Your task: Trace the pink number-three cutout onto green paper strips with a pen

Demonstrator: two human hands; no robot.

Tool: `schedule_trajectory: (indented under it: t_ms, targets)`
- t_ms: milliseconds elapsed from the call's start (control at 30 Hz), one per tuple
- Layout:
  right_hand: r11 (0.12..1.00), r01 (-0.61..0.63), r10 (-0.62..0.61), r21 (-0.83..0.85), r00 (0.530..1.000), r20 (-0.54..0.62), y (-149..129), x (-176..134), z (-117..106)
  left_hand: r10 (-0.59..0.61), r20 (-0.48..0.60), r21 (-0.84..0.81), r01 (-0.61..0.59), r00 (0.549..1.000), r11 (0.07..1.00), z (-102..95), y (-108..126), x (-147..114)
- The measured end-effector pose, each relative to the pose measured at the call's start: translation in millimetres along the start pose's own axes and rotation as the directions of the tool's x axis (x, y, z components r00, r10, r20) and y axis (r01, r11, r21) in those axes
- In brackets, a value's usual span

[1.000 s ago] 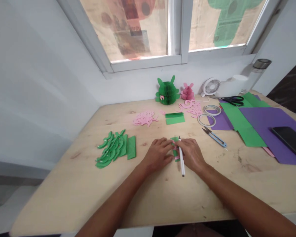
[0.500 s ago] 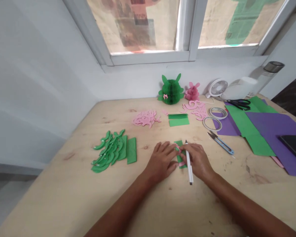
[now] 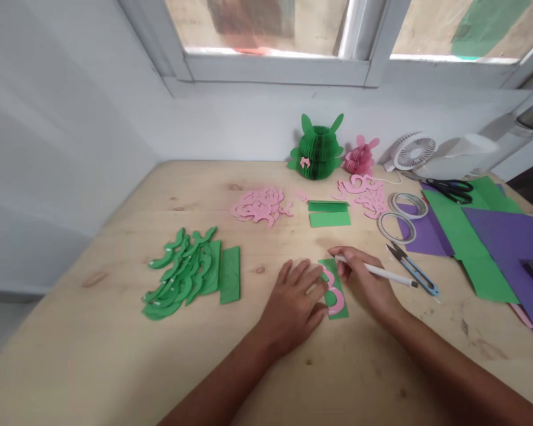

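Observation:
A pink curved paper cutout (image 3: 336, 300) lies on a green paper strip (image 3: 325, 262) in front of me. My left hand (image 3: 298, 302) rests flat with fingers spread, its fingertips at the left edge of the strip and cutout. Between the fingers of my right hand (image 3: 365, 275) is a white pen (image 3: 388, 273), its dark tip toward the upper left, near the top of the strip. A pair of thread snips (image 3: 412, 269) with blue handles lies just right of that hand.
Green cutouts (image 3: 182, 278) are heaped at left beside a green strip (image 3: 230, 275). Pink cutouts (image 3: 260, 206), folded green paper (image 3: 330, 219) and tape rolls (image 3: 397, 228) lie farther back. Behind stand green (image 3: 318, 152) and pink paper figures (image 3: 359, 158) and a small fan (image 3: 412, 152). Black scissors (image 3: 450, 189) rest on coloured sheets (image 3: 484, 254).
My right hand has drawn back from the cutout to the strip's right side, and the pen has swung from near upright to slanting rightward. The cutout now shows more fully. The view has shifted.

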State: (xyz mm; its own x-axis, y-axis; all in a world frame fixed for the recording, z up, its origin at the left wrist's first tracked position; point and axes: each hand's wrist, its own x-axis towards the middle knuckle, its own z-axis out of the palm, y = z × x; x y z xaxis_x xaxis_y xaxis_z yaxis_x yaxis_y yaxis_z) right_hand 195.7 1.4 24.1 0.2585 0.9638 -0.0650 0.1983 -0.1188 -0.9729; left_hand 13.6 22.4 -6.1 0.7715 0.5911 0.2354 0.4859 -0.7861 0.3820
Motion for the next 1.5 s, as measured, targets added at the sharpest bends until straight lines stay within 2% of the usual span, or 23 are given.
schedule_trajectory:
  t_ms: [100, 200, 400, 533, 700, 1000, 1500]
  targets:
    - [0.993, -0.03, 0.023, 0.113, 0.998, 0.06, 7, 6, 8, -0.011, -0.006, -0.024, 0.011, 1.0, 1.0, 0.1, 0, 0]
    - [0.996, -0.013, 0.009, 0.087, 0.999, 0.041, 9, 5, 10, -0.017, -0.01, -0.015, 0.016, 1.0, 1.0, -0.8, 1, 1]
    - [0.989, 0.071, -0.073, -0.13, 0.997, -0.011, 18, -1, 5, -0.036, 0.001, -0.026, 0.036, 0.999, 0.999, -3.8, 1, 2]
    - [0.924, 0.183, -0.203, -0.335, 0.979, -0.024, 25, -1, 3, -0.034, -0.002, -0.033, 0.034, 0.999, 0.999, -4.1, 1, 2]
    - [0.858, 0.235, -0.271, -0.457, 0.963, -0.013, 26, -2, 3, -0.041, 0.006, -0.046, 0.041, 0.999, 0.998, -3.1, 1, 1]
    - [0.827, 0.256, -0.308, -0.5, 0.951, -0.021, 25, -2, 5, -0.04, 0.014, -0.029, 0.04, 0.999, 0.999, -4.5, 2, 2]
    - [0.83, 0.263, -0.309, -0.491, 0.951, -0.013, 25, -1, 4, -0.035, 0.024, -0.038, 0.036, 0.999, 0.999, -3.6, 1, 2]
